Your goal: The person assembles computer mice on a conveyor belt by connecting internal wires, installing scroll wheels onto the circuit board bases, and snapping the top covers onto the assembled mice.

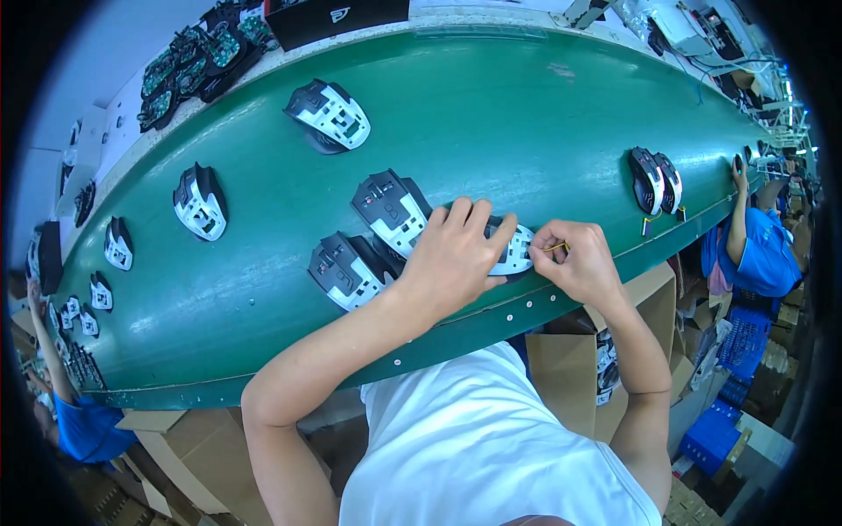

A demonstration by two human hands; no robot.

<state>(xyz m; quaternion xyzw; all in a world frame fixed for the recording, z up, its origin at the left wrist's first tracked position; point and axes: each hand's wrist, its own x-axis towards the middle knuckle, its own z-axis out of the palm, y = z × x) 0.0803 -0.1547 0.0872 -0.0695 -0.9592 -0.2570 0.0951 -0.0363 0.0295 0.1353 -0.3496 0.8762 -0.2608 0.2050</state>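
Observation:
A partly assembled black-and-white computer mouse point(517, 252) lies on the green conveyor belt in front of me. My left hand point(456, 254) rests over it, fingers curled round its body and hiding much of it. At the mouse's right end, my right hand point(577, 260) pinches a thin yellow wire point(558, 247) between thumb and fingertips. What the wire joins is hidden by the fingers. Just left of my left hand, an unfinished mouse point(396, 215) sits beside a second unfinished mouse point(344, 267), both with open cut-outs in their white shells.
More mouse bodies lie along the belt point(491, 114), including a pair point(653, 180) at right with hanging wires. Circuit boards point(197, 66) are piled beyond its far edge. Cardboard boxes point(561, 373) stand below the near edge. Workers in blue sit at both ends.

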